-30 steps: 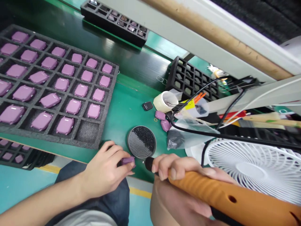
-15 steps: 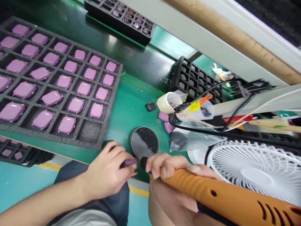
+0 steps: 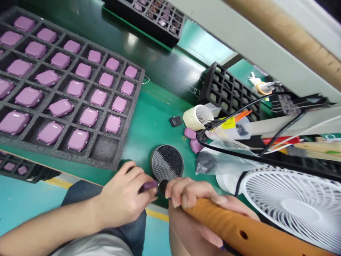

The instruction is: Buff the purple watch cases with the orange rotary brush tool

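Note:
My left hand [image 3: 124, 197] is closed on a small purple casing [image 3: 149, 185] at the near edge of the green bench. My right hand [image 3: 195, 195] grips an orange electric screwdriver [image 3: 239, 231]; its black tip [image 3: 163, 185] touches the purple casing. Just behind the tip sits a round black screw dish [image 3: 167, 163]. A black foam tray [image 3: 106, 156] at the left holds several purple casings [image 3: 78, 139]; its near right cell is empty.
A white fan [image 3: 293, 204] stands at the right under black cables [image 3: 239, 151]. Behind the dish lie two loose purple casings [image 3: 193, 139], a small black part [image 3: 176, 121], a tape roll [image 3: 194, 117], plastic bags and an empty black grid tray [image 3: 229, 94]. Another tray [image 3: 149, 16] sits at the back.
The screwdriver tip has moved left and closed the gap to the purple casing in my left hand. The view has shifted slightly; both hands stay at the bench edge.

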{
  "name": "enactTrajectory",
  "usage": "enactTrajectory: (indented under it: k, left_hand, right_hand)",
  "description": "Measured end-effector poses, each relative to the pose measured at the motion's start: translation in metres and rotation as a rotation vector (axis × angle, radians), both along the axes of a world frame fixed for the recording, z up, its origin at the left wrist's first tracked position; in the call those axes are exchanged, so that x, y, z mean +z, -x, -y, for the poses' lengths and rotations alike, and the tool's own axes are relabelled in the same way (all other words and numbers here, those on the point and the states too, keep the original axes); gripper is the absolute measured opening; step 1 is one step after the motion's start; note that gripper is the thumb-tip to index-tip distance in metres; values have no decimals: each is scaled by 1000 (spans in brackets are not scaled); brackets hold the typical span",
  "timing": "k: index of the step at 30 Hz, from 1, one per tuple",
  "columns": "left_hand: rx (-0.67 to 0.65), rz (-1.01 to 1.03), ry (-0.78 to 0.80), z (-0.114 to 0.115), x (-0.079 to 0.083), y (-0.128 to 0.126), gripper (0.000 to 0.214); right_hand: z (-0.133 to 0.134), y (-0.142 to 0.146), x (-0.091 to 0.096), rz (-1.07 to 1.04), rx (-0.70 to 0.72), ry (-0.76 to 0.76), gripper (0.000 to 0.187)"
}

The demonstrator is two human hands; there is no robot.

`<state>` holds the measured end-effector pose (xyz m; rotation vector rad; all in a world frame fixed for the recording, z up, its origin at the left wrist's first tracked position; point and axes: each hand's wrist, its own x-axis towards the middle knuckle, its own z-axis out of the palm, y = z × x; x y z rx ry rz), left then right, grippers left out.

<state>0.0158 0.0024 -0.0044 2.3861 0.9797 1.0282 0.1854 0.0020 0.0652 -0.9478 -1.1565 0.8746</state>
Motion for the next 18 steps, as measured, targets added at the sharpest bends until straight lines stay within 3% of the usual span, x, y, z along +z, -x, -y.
enactTrajectory:
  k: [6,13,15,18]
  left_hand:
    - [21,0,-8,2,1,-1,6]
    - [10,-31,-22,2,-3,0,6]
    - [17,-52,-21,2,-1,2,10]
    - [-14,-98,7,1,3,6,20]
  right_hand:
    - [4,-4,0,18,45,26,52]
    - [-4,5,-4,-74,-21,-16,59]
    - [-8,0,1,-79,-74,-3,60]
    - [-12,-10,7,-58,-222,-42,48]
